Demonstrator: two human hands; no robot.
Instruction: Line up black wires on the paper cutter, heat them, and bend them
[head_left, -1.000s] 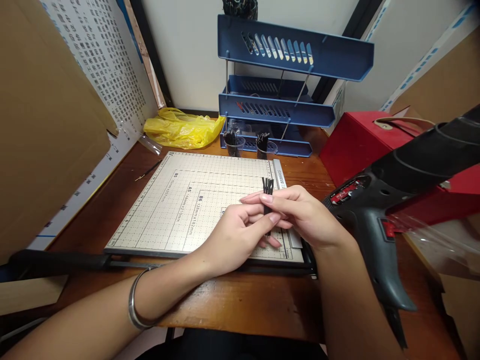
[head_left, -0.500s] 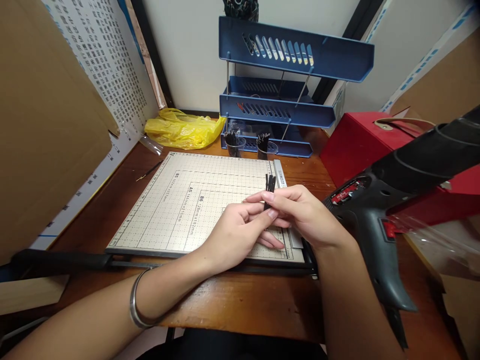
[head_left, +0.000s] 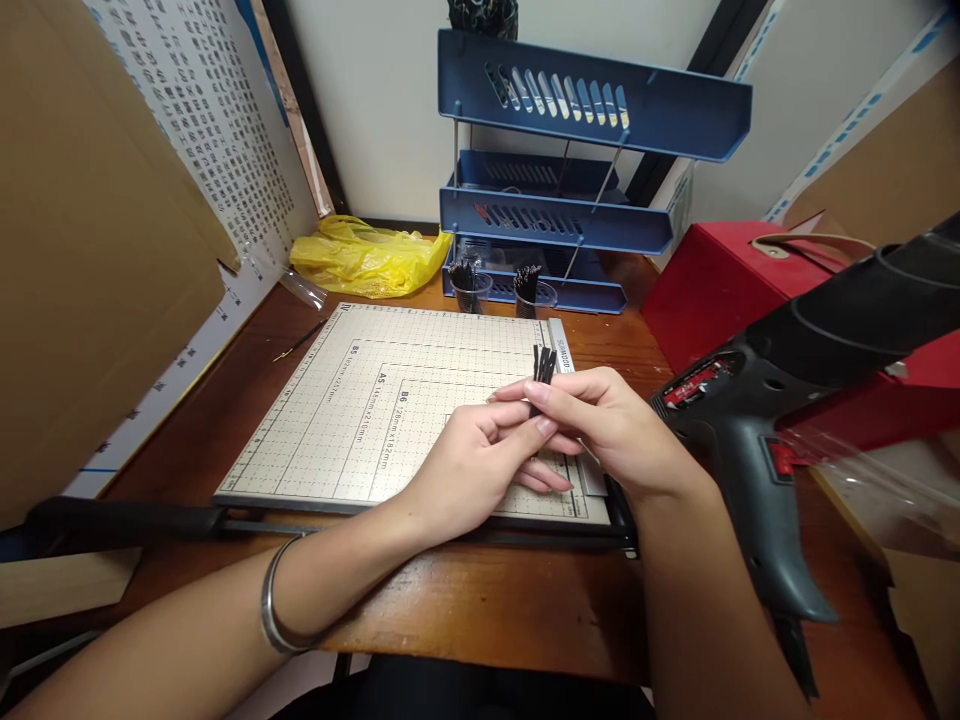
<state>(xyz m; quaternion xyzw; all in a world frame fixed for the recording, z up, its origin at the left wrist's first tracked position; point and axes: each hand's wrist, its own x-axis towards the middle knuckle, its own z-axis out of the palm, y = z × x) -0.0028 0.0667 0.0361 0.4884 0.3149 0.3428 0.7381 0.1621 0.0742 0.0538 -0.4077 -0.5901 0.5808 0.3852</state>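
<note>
A small bundle of thin black strips (head_left: 545, 362) stands nearly upright between my two hands, its loose top ends fanned a little. My left hand (head_left: 484, 450) pinches the lower part with thumb and fingers. Just above, my right hand (head_left: 600, 410) grips the same bundle between thumb and fingertips. The bundle's lower end is hidden by my fingers. Both hands are over the right part of a paper trimmer's gridded board (head_left: 322, 430), whose long black handle (head_left: 127, 520) lies along the front left.
Two clear cups (head_left: 480, 290) with black strips stand before a blue tiered tray (head_left: 555, 215). A yellow plastic bag (head_left: 367, 260) lies at the back left. On the right are a dark heat gun (head_left: 765, 480) and a red box (head_left: 705, 270). A thin black piece (head_left: 300, 340) lies left of the board.
Both hands stay almost in place around the bundle. The strips' upper ends lean slightly further right and look a little more spread.
</note>
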